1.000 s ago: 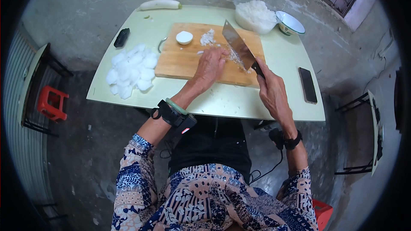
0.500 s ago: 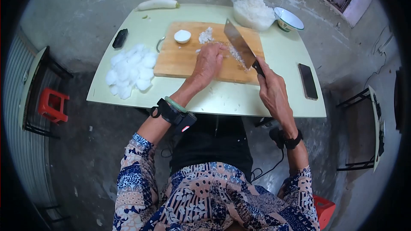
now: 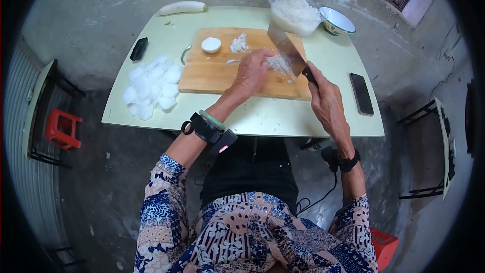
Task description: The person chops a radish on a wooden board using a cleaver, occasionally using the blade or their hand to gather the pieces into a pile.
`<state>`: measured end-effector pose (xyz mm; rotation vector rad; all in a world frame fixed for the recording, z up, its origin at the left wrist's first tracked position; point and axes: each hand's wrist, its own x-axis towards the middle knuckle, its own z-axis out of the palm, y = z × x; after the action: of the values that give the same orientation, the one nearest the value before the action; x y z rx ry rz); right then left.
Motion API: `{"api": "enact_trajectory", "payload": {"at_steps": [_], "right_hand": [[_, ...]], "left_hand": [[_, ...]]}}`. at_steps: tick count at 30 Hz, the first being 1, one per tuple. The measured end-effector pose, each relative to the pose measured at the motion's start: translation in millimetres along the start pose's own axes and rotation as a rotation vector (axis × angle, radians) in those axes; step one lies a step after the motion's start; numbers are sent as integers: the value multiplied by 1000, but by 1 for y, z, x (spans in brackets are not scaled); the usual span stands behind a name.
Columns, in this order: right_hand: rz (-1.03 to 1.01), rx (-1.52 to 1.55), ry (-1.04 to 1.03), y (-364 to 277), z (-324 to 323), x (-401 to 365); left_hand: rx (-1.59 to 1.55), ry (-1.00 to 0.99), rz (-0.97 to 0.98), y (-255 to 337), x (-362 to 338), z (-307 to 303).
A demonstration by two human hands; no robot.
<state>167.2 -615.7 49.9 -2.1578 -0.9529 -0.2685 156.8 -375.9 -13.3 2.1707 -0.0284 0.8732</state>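
Observation:
My right hand (image 3: 329,100) grips the black handle of a cleaver (image 3: 289,53), its broad blade upright over the wooden cutting board (image 3: 197,78). Finely chopped white bits (image 3: 279,64) lie beside the blade. At their left edge my left hand (image 3: 251,73) rests low over the board, fingers curled together; anything under them is hidden. Behind that hand is a second small heap of white pieces (image 3: 239,43). A small white rounded thing (image 3: 211,45), bowl or cut piece, sits at the board's left.
Thin white round slices (image 3: 151,86) are piled left of the board. A white radish (image 3: 183,7) lies at the back left. At the back right stand a clear bowl of white shreds (image 3: 297,14) and an enamel bowl (image 3: 337,21). A phone (image 3: 361,94) lies right.
The cleaver and my right hand have shifted slightly right. My left hand has moved a little right, towards the chopped bits, which look more heaped. The view has moved slightly.

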Motion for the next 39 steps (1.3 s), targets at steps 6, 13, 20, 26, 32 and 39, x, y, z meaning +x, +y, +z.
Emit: {"api": "enact_trajectory", "payload": {"at_steps": [6, 13, 20, 26, 32, 39], "right_hand": [[45, -16, -66, 11, -1, 1], [39, -109, -64, 12, -3, 1], [-53, -241, -34, 8, 11, -2], [-91, -100, 14, -2, 4, 0], [-12, -12, -76, -9, 1, 3], [-82, -73, -58, -13, 4, -2]], "left_hand": [[41, -39, -57, 4, -6, -20], [251, -26, 99, -15, -8, -10], [338, -91, 150, -2, 7, 10], [85, -1, 15, -9, -1, 1], [170, -17, 41, -6, -8, -20], [217, 0, 90, -5, -9, -20]]}}
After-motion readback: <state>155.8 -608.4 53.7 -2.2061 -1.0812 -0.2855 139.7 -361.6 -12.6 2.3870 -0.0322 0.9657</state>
